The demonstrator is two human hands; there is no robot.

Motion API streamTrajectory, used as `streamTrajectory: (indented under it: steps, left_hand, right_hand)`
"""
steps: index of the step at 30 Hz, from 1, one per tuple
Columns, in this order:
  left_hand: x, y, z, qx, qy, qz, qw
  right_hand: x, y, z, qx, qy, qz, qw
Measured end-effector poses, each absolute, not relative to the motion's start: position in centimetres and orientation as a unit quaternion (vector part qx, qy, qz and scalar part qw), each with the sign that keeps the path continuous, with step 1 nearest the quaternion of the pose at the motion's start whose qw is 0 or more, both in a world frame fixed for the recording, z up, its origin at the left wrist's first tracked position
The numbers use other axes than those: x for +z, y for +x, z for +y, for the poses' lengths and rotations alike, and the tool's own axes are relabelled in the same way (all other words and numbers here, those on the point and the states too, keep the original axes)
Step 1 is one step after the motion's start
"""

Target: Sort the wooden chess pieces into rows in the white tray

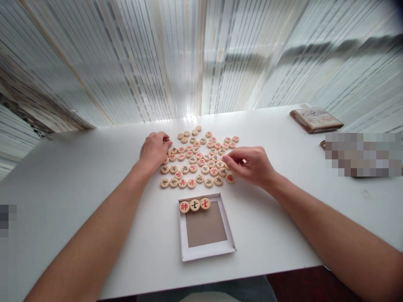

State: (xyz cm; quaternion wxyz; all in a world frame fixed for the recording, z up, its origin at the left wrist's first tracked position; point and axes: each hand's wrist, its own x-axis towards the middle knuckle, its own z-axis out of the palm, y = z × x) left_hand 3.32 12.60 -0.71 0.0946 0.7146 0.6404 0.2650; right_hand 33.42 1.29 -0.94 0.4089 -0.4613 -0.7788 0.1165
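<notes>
Many round wooden xiangqi pieces (193, 160) with red or black characters lie spread on the white table. At the left edge of the spread, my left hand (155, 147) is closed, with a dark-lettered xiangqi piece (166, 140) at its fingertips. My right hand (250, 165) is on the right side, thumb and fingers pinched together beside the pieces. Whatever its fingertips hold, if anything, is hidden. Nearer to me is a shallow white box tray (208, 254). Three pieces sit in a row along its far side: a red one (184, 206), a black one (194, 205) and a red one (205, 204).
Several blank-faced pieces (184, 140) lie at the back of the spread. A flat decorated box (316, 119) rests at the far right, with a blurred-out item (362, 154) in front of it. Striped curtains (176, 58) hang behind the white table (103, 163).
</notes>
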Motion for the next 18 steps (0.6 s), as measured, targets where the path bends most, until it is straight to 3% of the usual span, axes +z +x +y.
streamTrajectory:
  steps: [10, 14, 18]
  left_hand:
    - [1.9, 2.6, 5.8, 0.372, 0.704, 0.567, 0.210]
    - [2.7, 4.1, 1.8, 0.409, 0.649, 0.506, 0.394]
    - [1.8, 6.4, -0.6, 0.444, 0.601, 0.456, 0.483]
  right_hand:
    - [-0.8, 33.3, 1.1, 0.120, -0.440, -0.783, 0.423]
    - [-0.8, 32.7, 0.7, 0.139, -0.430, -0.786, 0.422]
    - [-0.6, 31.7, -0.1, 0.170, -0.423, -0.786, 0.417]
